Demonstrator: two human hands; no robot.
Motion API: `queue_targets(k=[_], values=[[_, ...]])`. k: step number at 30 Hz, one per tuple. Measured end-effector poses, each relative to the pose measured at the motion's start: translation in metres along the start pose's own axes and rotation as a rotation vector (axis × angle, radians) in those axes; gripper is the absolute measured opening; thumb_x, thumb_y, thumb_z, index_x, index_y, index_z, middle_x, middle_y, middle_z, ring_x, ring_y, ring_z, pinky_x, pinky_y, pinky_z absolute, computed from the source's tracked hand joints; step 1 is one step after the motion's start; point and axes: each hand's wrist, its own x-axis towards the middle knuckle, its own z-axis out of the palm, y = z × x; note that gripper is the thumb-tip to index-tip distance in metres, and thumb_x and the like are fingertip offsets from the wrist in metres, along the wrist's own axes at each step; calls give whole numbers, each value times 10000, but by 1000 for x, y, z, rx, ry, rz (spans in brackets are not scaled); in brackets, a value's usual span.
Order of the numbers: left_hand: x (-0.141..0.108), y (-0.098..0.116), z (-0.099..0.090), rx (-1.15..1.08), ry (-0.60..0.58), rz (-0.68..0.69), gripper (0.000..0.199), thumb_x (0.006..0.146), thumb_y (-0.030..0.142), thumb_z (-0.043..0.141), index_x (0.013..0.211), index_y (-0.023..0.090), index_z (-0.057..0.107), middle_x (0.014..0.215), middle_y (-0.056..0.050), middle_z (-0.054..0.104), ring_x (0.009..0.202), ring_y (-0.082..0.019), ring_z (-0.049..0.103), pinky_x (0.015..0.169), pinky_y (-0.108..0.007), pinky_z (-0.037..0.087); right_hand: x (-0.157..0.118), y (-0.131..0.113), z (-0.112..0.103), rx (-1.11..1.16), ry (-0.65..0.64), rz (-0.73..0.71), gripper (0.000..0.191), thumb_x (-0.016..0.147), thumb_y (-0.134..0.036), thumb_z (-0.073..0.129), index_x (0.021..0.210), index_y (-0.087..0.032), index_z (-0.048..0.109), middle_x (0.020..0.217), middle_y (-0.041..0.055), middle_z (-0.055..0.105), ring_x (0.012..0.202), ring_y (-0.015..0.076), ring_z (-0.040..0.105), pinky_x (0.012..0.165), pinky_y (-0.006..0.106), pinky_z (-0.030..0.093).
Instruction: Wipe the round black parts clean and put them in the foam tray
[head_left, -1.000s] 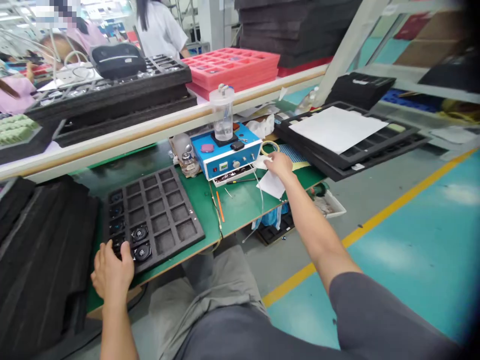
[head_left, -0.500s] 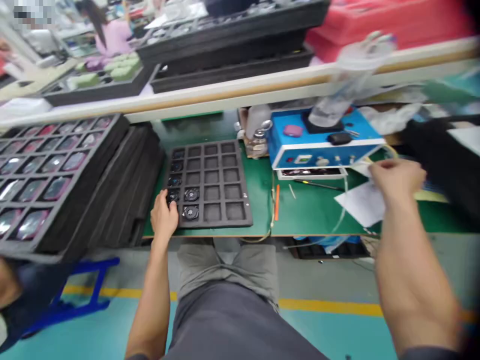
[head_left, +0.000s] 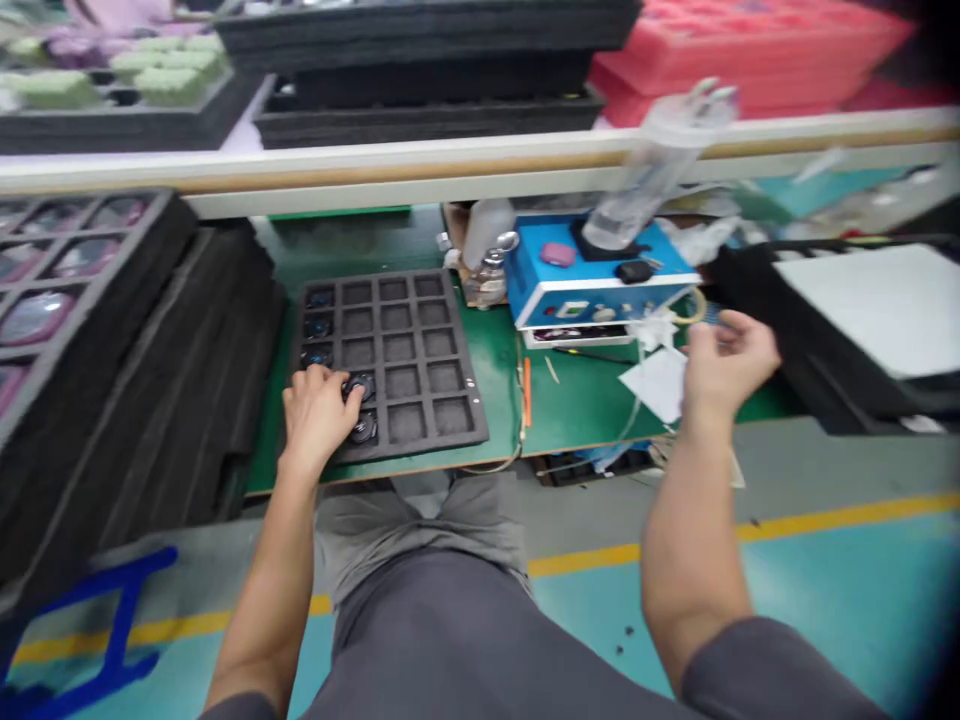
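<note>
My left hand rests over the front left cells of a black foam tray. Its thumb and fingers close around the edge of a black round part in the second column. A second round part sits in the cell in front of it. More dark parts fill the left column, and the hand covers its front end. On the right, my right hand is raised over the bench with curled fingers; whatever they may hold is hidden. A white paper sheet lies just left of it.
Stacked foam trays with glossy lens-like pieces stand at left. Behind the bench are a blue box bearing a clear cylinder, and glass bottles. An orange stick lies mid-bench. A shelf edge crosses above.
My view has shifted right. My left hand has moved from the left column to the part in the second column. My right hand has turned, its fingers curled upward, near the paper.
</note>
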Motion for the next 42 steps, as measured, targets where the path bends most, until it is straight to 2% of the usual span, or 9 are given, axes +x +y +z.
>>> queue_targets(k=[2, 7, 13, 17, 21, 26, 34, 38, 42], values=[[8, 3, 0, 49, -19, 17, 426, 939, 441, 544, 1184, 157, 746, 1190, -200, 650, 1141, -437, 559, 922, -593, 490, -28, -13, -8, -19, -61, 18, 493, 885, -424, 475, 1253, -123, 606, 996, 166, 724, 751, 225, 699, 668, 380, 578], [15, -1, 7, -88, 33, 1, 351, 883, 455, 627, 1086, 185, 725, 1220, -168, 652, 1181, -430, 558, 938, -559, 490, -79, -53, 11, -88, -482, 3, 248, 864, -397, 596, 955, -224, 748, 935, 65, 773, 799, 209, 704, 793, 335, 563], [13, 1, 23, -552, 161, -96, 360, 797, 333, 713, 1130, 211, 650, 960, -55, 740, 946, -264, 681, 907, -415, 512, -72, -80, 54, -308, -721, 129, 154, 828, -331, 660, 722, -232, 713, 865, 114, 769, 922, 317, 715, 849, 418, 528], [2, 20, 17, -980, 338, -150, 316, 736, 342, 783, 994, 182, 695, 888, -33, 722, 831, -184, 674, 815, -321, 527, -69, -81, 53, -311, -776, 120, 113, 834, -257, 618, 776, -235, 712, 1006, 102, 781, 984, 289, 708, 882, 373, 518], [-21, 45, -2, -1315, 315, -144, 203, 720, 251, 812, 870, 179, 696, 799, -1, 697, 758, -136, 664, 738, -252, 524, -89, -83, 35, -211, -748, 52, 237, 902, -315, 466, 924, -223, 683, 1025, 128, 760, 994, 284, 696, 909, 391, 522], [-38, 64, -20, -1396, 271, -76, 96, 771, 169, 769, 844, 191, 709, 805, 3, 659, 766, -111, 633, 709, -216, 498, -112, -82, 21, 17, -649, 21, 387, 880, -445, 431, 1101, -202, 636, 1092, 164, 739, 948, 275, 703, 879, 420, 552], [-39, 82, -8, -1426, 243, -121, 94, 749, 174, 764, 835, 196, 734, 839, -42, 685, 805, -151, 657, 746, -265, 519, -112, -96, -10, 228, -589, 152, 205, 805, -536, 511, 823, -344, 582, 824, 84, 726, 807, 311, 731, 810, 516, 589], [-17, 78, 16, -1468, 203, -269, 156, 711, 178, 763, 863, 175, 731, 876, -69, 736, 837, -172, 696, 781, -285, 562, -93, -86, -28, 196, -400, 184, 159, 827, -521, 461, 750, -402, 533, 640, 80, 594, 632, 316, 670, 640, 512, 520], [-14, 78, 25, -1459, 189, -302, 229, 772, 267, 738, 980, 171, 727, 960, -73, 740, 838, -167, 692, 787, -309, 594, -33, -72, -38, 71, -130, 138, 188, 823, -491, 416, 762, -330, 493, 647, 85, 549, 708, 327, 660, 682, 510, 517]])
